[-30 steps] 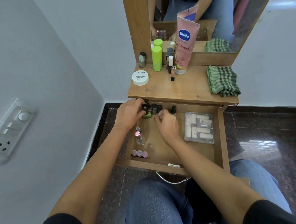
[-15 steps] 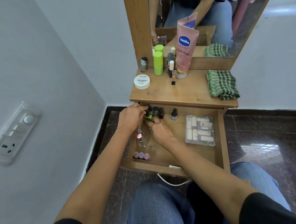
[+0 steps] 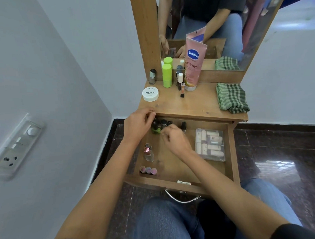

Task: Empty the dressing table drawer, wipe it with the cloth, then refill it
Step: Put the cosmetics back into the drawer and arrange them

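Observation:
The wooden drawer (image 3: 232, 152) stands pulled out over my knees. At its back left is a cluster of dark nail polish bottles (image 3: 164, 122) and a green nail polish bottle (image 3: 156, 131). My left hand (image 3: 138, 126) curls its fingers over the dark bottles at the back left corner; the grip itself is hidden. My right hand (image 3: 176, 139) pinches at the green bottle from the right. The green checked cloth (image 3: 232, 98) lies folded on the table top (image 3: 197, 104) at the right.
Also in the drawer are a lone dark bottle (image 3: 183, 126), a clear case of tubes (image 3: 210, 144), a glass perfume bottle (image 3: 148, 153) and three pink-capped tubes (image 3: 148, 170). The table top holds a white jar (image 3: 150, 94), a green cylinder (image 3: 167, 75) and a Vaseline tube (image 3: 193, 64).
My right hand slid left from the middle of the bottle row to the green bottle. The left hand stayed at the back left corner. The camera tilted up slightly.

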